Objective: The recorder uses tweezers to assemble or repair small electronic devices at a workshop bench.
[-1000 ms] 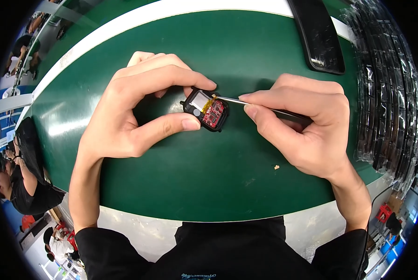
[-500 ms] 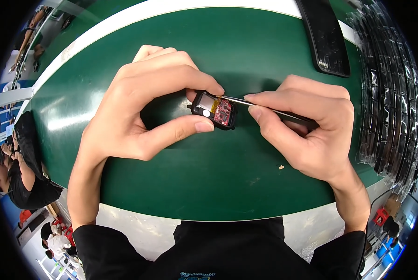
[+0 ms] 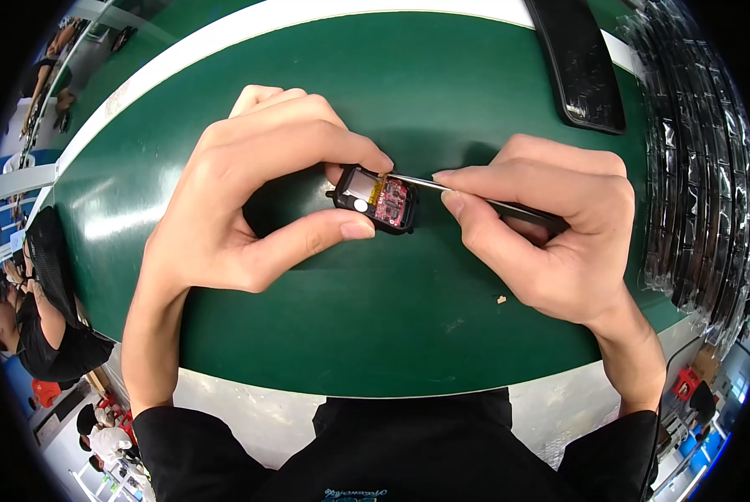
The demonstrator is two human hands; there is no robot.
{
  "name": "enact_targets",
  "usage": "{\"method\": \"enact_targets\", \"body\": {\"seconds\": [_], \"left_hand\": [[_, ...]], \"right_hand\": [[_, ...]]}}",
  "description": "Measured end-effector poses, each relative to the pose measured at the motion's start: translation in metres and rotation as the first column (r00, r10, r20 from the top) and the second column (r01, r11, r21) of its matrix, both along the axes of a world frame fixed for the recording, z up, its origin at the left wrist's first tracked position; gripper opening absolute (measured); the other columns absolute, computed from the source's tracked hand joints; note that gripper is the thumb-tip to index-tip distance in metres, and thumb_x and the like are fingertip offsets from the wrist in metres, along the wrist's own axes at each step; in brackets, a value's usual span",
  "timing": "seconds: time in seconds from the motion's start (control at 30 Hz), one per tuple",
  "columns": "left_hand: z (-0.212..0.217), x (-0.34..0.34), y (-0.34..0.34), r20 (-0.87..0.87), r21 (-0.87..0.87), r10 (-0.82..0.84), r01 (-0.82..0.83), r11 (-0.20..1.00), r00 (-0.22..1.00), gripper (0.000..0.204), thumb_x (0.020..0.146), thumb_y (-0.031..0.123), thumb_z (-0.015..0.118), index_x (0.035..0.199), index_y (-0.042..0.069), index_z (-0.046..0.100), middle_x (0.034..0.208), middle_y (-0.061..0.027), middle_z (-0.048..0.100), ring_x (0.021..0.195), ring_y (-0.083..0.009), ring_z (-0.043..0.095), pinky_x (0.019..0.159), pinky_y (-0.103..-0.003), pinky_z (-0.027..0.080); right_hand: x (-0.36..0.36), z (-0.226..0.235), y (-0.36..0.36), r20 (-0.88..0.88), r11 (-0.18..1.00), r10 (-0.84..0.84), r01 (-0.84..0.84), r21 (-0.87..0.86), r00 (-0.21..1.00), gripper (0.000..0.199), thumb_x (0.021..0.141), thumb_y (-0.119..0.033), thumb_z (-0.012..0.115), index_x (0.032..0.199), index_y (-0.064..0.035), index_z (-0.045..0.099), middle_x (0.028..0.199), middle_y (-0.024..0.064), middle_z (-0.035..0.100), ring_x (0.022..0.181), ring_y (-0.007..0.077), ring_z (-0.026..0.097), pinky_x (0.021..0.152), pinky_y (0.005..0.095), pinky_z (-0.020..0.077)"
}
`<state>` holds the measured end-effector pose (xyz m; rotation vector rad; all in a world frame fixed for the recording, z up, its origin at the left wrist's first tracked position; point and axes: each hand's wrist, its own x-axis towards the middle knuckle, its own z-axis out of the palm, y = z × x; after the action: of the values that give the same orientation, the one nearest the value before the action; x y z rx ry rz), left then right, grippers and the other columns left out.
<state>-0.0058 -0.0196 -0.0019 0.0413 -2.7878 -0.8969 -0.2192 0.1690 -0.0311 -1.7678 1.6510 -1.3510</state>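
Left fingers (image 3: 329,230) clamp a black device (image 3: 376,199) — right fingers (image 3: 496,180) pinch a slim tool (image 3: 419,181) at its edge.

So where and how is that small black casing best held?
Probably grip the casing by its opposite outer edges, coming from the left, as the left hand does: it is small, its open face exposes the red board, and the metal tool reaches in from the right.

room over near tabletop (image 3: 383,335), wrapped stack (image 3: 698,176) blocking right
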Motion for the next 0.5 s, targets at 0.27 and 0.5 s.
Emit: {"method": "enact_targets", "body": {"seconds": [0.27,0.5], "left_hand": [[0.001,-0.001,0.0,-0.03,0.027,0.01,-0.009,1.0,0.999,0.049,0.075,0.03,0.091,0.113,0.0,0.079,0.089,-0.0072,0.071,0.078,-0.0226,0.06,0.086,-0.037,0.041],[0.001,0.001,0.005,0.008,0.053,0.071,-0.071,0.996,0.997,0.056,0.069,0.021,0.095,0.119,0.005,0.078,0.084,-0.0033,0.064,0.081,-0.0191,0.057,0.086,-0.035,0.039]], "right_hand": [[-0.002,0.009,0.004,-0.019,1.0,-0.009,0.009,0.003,1.0,0.017,0.083,0.007,0.081,0.099,0.0033,0.085,0.066,0.0045,0.067,0.05,0.0056,0.051,0.047,0.024,0.0306],[0.005,0.002,0.0,0.289,0.989,-0.144,0.14,0.036,0.946,0.015,0.095,0.0,0.082,0.11,0.0031,0.082,0.076,0.0045,0.07,0.059,0.0043,0.054,0.052,0.0228,0.0387]]}}
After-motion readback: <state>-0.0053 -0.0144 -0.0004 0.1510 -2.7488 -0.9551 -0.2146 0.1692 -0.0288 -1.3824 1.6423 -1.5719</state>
